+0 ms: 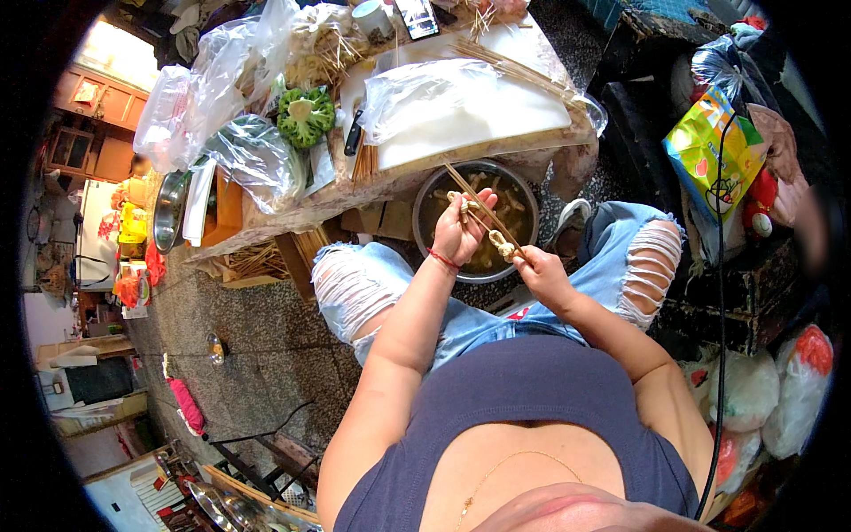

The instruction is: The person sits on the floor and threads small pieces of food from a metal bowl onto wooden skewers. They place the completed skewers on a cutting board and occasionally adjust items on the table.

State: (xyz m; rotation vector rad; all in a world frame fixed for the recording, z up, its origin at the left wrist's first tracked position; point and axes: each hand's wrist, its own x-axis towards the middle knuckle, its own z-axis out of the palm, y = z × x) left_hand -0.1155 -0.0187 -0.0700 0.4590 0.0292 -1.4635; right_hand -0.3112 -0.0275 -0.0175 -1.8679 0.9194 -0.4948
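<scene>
My left hand (pixel 465 229) is palm up over a metal basin (pixel 532 209), pinching a pale knotted piece of food, perhaps tofu skin (pixel 467 205), between its fingers. Thin bamboo skewers (pixel 490 216) cross that palm at a slant. Their lower ends are in my right hand (pixel 546 276), which grips them low down, above my lap. Just beyond the right fingertips, another knotted piece (pixel 500 246) is at the skewers. Whether it is fully threaded is hard to tell. In the basin, several pale pieces (pixel 510 203) lie in brownish liquid.
Above the basin stands a low table with a white cutting board (pixel 479 130), a plastic bag (pixel 425 90), a black-handled knife (pixel 354 133), broccoli (pixel 304 114), loose skewers (pixel 512 66) and a phone (pixel 417 16). Skewers (pixel 256 261) also lie below. A black cable (pixel 722 266) hangs at right.
</scene>
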